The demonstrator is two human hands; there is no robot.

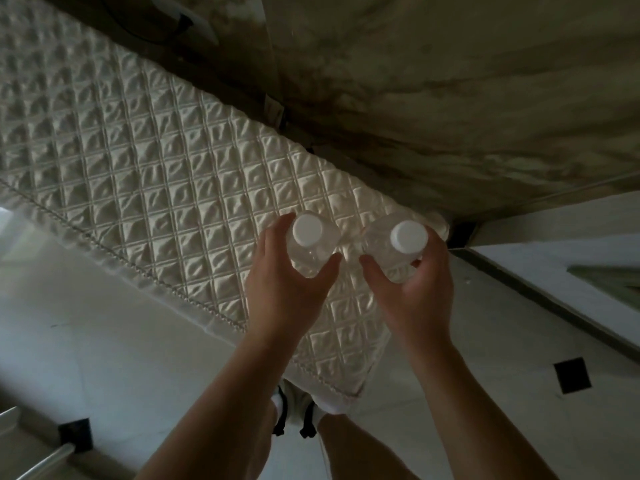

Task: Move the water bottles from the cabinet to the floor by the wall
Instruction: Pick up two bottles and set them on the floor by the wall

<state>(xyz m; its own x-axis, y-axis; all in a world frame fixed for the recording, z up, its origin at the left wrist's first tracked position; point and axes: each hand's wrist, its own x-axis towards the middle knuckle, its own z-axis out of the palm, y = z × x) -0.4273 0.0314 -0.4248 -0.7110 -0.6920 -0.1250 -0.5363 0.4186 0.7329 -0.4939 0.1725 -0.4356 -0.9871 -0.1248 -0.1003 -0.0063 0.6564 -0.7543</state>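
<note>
I look straight down at two clear water bottles with white caps. My left hand (289, 289) grips the left water bottle (310, 242) around its body. My right hand (420, 296) grips the right water bottle (401, 245) the same way. Both bottles are upright and held side by side, close together, above the corner of a quilted white mattress (156, 174). The lower parts of the bottles are hidden by my fingers. The cabinet is not in view.
The mattress lies diagonally along a marbled beige wall (450, 81). Pale tiled floor (86, 323) with small black inlays (572, 375) lies to the left and right. A dark strip (540, 292) runs along the floor at right. My feet (294, 414) stand at the mattress edge.
</note>
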